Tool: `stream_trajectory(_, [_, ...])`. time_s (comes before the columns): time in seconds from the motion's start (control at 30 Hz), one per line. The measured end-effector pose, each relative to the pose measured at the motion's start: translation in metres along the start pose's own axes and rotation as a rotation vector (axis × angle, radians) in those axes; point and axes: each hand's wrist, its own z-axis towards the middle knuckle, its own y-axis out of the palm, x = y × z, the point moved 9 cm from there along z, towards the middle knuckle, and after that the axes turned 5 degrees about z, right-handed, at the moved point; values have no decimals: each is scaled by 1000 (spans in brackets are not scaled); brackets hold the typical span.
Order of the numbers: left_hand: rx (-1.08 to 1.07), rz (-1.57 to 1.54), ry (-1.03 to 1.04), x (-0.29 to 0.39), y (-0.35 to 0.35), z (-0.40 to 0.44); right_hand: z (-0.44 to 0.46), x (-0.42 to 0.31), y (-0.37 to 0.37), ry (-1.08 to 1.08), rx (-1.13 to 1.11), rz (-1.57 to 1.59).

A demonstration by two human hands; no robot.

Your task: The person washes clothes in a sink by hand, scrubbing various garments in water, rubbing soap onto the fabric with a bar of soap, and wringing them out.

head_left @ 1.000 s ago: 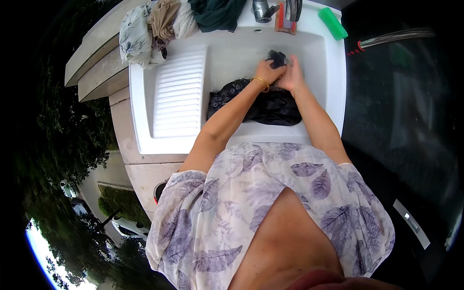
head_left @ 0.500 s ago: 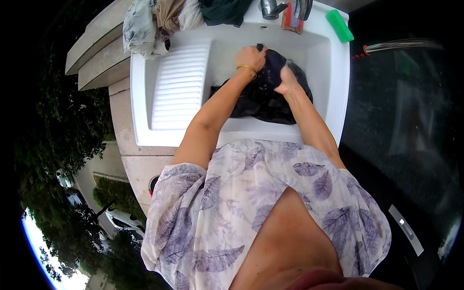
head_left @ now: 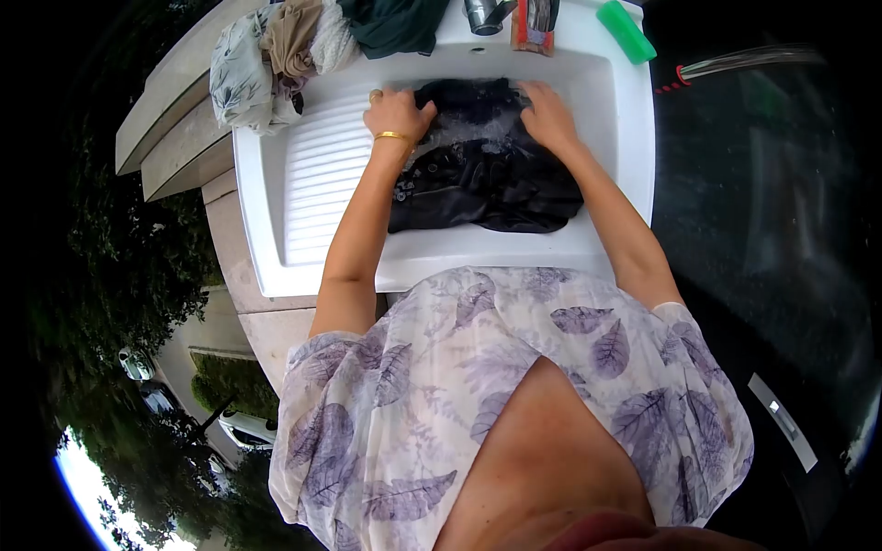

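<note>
Across the sink [head_left: 635,147], a wet dark cloth [head_left: 470,96] lies between two hands, probably to keep it spread: the left hand [head_left: 397,112], half curled, is at its left edge; the right hand [head_left: 548,117], loosely open, at its right. Whether either grips it, I cannot tell. A black garment [head_left: 505,197] bunched nearer the body takes up room. Clothes [head_left: 331,41], tap [head_left: 485,16] and green tube [head_left: 627,32] line the far side.

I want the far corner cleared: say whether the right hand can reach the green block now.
Probably yes: the right hand is at the edge of the dark cloth, and only the sink's rim shows between it and the green block. It may have to leave the cloth first.
</note>
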Motion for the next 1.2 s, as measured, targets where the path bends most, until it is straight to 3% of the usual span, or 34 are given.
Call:
stream_trajectory(0.07, [170,49,238,32,5,1,-6,-12,40,-125,-176,-236])
stream_trajectory(0.13, [326,107,576,69,28,-7,-15,-15,59,-40,-357,-408])
stream_trajectory(0.2, [274,140,517,72,57,2,-20,7,76,113,-489,-391])
stream_trajectory(0.27, [141,40,298,56,78,15,-28,31,86,216,-664,-497])
stream_trajectory(0.37, [145,177,245,64,115,13,-32,44,81,289,-629,-377])
stream_trajectory(0.43, [221,95,371,68,124,5,-31,35,67,305,-568,-316])
stream_trajectory(0.47, [219,80,465,66,127,3,-29,30,56,334,-499,-234])
stream_trajectory(0.53, [5,53,448,53,110,13,-26,26,40,391,-357,-69])
stream_trajectory(0.63, [16,-82,165,27,99,45,-31,42,71,478,-253,656])
stream_trajectory(0.67, [48,-110,125,27,80,45,-39,36,74,625,-292,780])
stream_trajectory(0.77, [119,-524,270,45,50,35,-63,0,83,1003,-395,1234])
stream_trajectory(0.87, [112,-913,542,77,-5,-13,-65,-13,76,1317,-263,1569])
stream_trajectory(0.93, [-89,-1184,565,94,-21,-47,-49,-32,66,1134,-354,1758])
stream_trajectory(1.0, [-197,-1227,644,108,-32,-71,-40,-23,61,1114,-262,1673])
stream_trajectory(1.07, [-338,-1270,649,115,-35,-84,-42,-37,43,957,-273,1612])
stream_trajectory(1.13, [-545,-1506,475,107,-22,-73,-33,-36,59,851,-340,1705])
stream_trajectory(1.2, [-530,-1692,384,87,-20,-43,-33,-59,51,818,-391,1810])
